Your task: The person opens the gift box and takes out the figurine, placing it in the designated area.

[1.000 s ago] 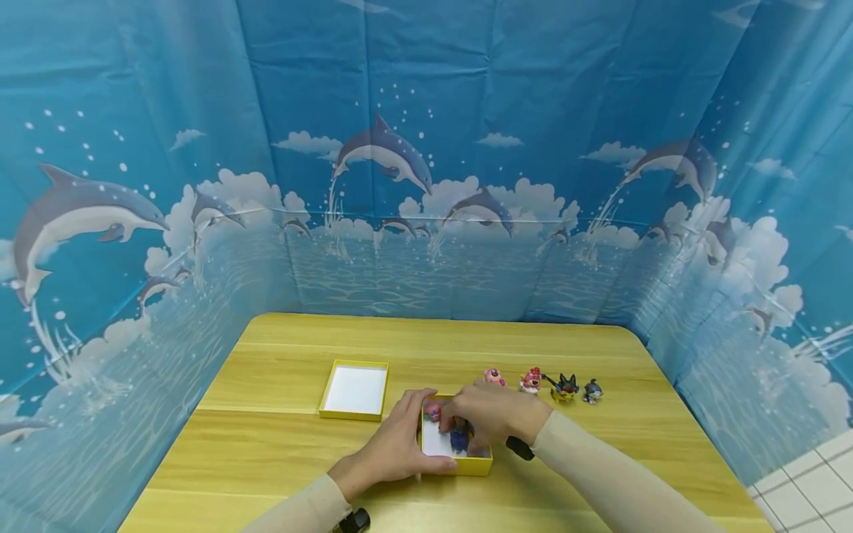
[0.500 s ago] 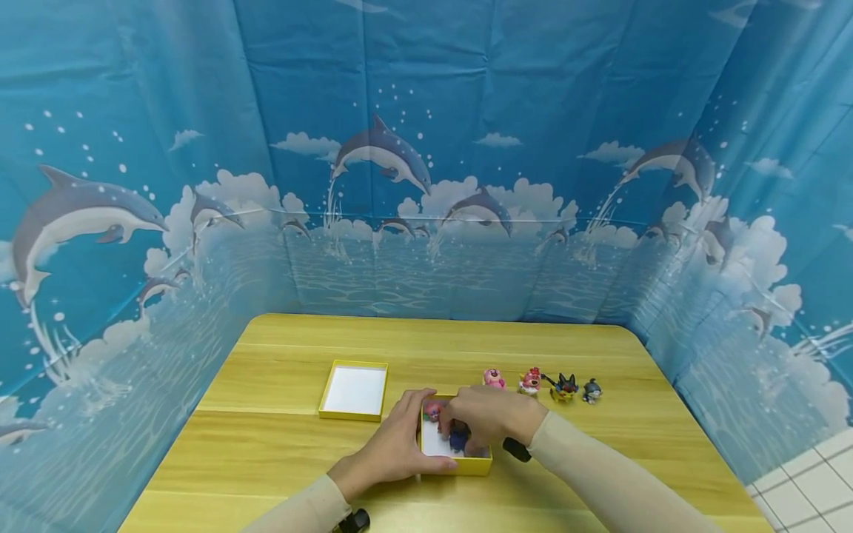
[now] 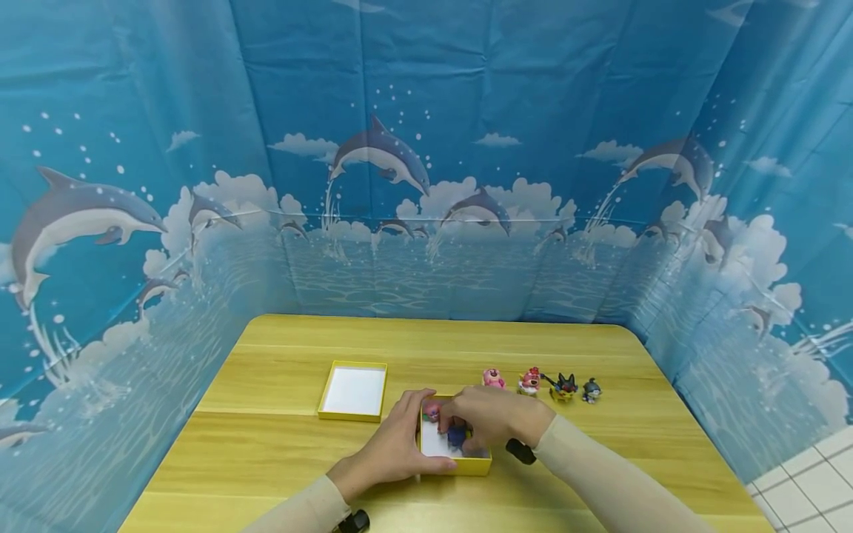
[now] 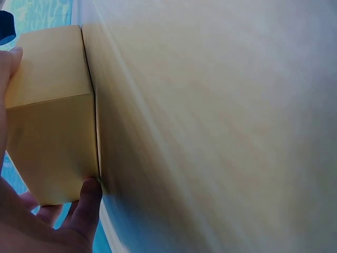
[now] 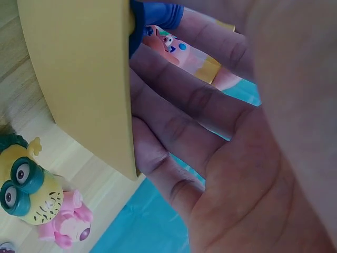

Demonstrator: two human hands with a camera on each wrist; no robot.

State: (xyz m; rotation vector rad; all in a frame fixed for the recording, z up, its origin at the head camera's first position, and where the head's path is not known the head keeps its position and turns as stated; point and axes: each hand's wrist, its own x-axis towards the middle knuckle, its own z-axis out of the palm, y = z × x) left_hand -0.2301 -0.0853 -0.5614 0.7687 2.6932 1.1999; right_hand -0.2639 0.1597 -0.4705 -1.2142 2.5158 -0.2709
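A small open yellow box with a white floor stands near the middle of the table. My left hand grips it from the left, thumb along the near wall and fingers round the far left corner; the left wrist view shows fingertips against its outer wall. Reaching inside from the right, my right hand holds a dark blue figurine between thumb and fingers. Only part of this blue figurine shows in the right wrist view. A pink-red figurine lies in the far left corner of the box.
Left of the box lies a yellow-rimmed tray-like lid, white inside up. Behind, to the right, stand a pink figurine, a red-and-pink one, a black-eared yellow one and a grey one. A dolphin-print curtain borders the table.
The blue figurine has turned and shifted slightly within the box under my right fingers. My left hand and the box have stayed in place.
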